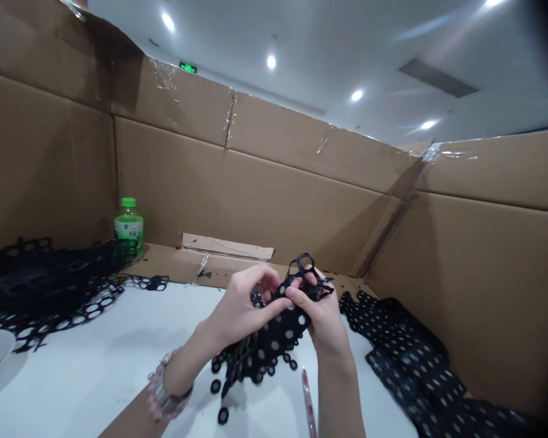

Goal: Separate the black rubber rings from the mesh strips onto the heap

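Between my two hands hangs a black perforated sheet [274, 340] with pale round holes. Small black rings [223, 416] dangle from its lower edge or lie just under it on the white table. My left hand [251, 298] pinches the sheet's upper left part between thumb and fingers. Opposite it, my right hand [317, 304] is closed on the upper right part, where a strip of black ring-shaped netting [302, 265] sticks up above the fingers. A pen-like tool [308, 401] with a reddish body lies beside my right forearm.
Black holed netting [50, 286] is heaped at the left, by a green-capped bottle [128, 228]. A white bowl [0, 347] stands at the left edge. More black dotted sheets [411, 353] lie at the right. Cardboard walls [301, 188] enclose the white tabletop [119, 347].
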Available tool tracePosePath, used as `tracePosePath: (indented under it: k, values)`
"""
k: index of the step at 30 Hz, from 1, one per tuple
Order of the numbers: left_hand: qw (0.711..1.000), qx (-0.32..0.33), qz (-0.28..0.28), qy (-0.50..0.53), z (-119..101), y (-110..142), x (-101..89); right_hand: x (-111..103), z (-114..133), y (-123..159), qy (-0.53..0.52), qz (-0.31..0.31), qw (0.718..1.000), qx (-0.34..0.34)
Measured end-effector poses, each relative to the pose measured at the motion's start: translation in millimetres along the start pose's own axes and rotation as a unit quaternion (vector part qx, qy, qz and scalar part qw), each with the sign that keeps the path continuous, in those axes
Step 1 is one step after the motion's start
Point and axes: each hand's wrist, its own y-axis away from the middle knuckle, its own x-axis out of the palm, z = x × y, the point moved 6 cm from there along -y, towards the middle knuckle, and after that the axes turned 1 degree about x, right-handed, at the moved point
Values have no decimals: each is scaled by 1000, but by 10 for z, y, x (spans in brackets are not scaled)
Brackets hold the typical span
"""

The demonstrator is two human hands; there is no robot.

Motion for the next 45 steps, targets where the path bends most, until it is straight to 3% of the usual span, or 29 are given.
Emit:
tracePosePath:
  k: [5,9,11,15,18,20,24,27,29,32,36,37,40,42,45]
  values:
    - [993,-61,35,95,-6,2,64,-21,5,11,8,7,1000,5]
    - [991,-80,-21,104,74,3,52,-44,-27,4,-5,-5,1000,7]
    - [985,-106,-58,120,204,-11,42,-43,-51,-11,-14,-6,1000,15]
    - [969,-170,-77,164,620,-78,-3,-66,-42,-37,-38,-5,999,18]
    - [974,-181,-115,77,924,-128,-190,-133,45,-15,-59,-17,998,9]
    - [979,-174,-104,14,1057,-137,-235,-197,111,7,-63,-47,997,-5]
    - [982,-165,1,-97,1237,-15,72,-208,95,-7,-84,-71,994,5]
    - [967,-190,64,-157,1405,144,399,-155,8,-42,-86,-64,994,18]
    - [957,-208,89,-183,1476,207,514,-141,-36,-55,-73,-65,995,19]
    - [954,-196,92,-206,1357,178,462,-159,-71,-68,-53,-74,996,12]
    - [973,-114,18,-201,748,14,154,-178,-60,-91,14,-87,996,-31]
    - [983,-40,-39,-173,508,-18,56,-170,-59,-98,28,-90,995,-40]
    - [986,121,-38,-106,16,-18,4,-110,-84,-118,-2,-86,995,-40]
    - [987,129,-32,-87,-61,-13,10,-42,-96,-123,-46,-65,996,-38]
    - [991,87,-88,-44,12,-21,-39,49,-90,-113,-51,-33,997,-46]
